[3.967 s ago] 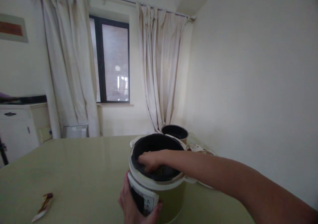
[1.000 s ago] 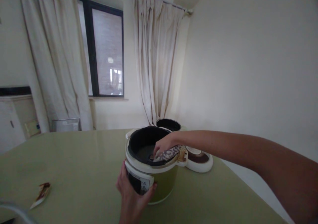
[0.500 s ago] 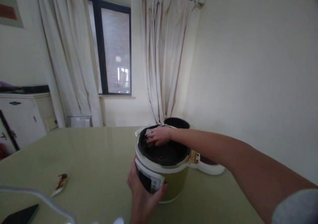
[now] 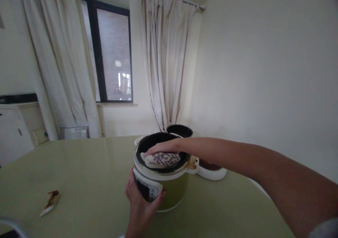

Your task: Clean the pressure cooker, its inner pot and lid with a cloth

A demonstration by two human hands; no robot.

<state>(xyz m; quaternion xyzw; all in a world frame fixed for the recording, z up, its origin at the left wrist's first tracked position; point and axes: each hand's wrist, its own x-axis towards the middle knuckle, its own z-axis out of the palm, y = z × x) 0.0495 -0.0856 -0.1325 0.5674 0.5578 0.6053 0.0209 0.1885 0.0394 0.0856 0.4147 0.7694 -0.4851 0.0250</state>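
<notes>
An electric cooker with a green body and white rim stands uncovered on the table, its dark cavity facing up. My left hand grips the front around the control panel, thumb at the panel's right side and fingers at its left. Over the opening, my right hand has its fingers closed on a cloth with a purple-brown pattern. That cloth lies along the inside near the front rim; the right fingertips are partly hidden. A white curved part with a brown inside extends from the cooker's right side, beyond the hinge.
Behind the cooker stands a dark round pot. A torn wrapper lies on the green table at left. A grey curved bar crosses the lower left corner. Wall, window and curtains rise beyond the table.
My right hand has shifted from deeper in the cavity up towards the front rim, and the patterned cloth now shows plainly. My left hand keeps its hold. The view has turned slightly right.
</notes>
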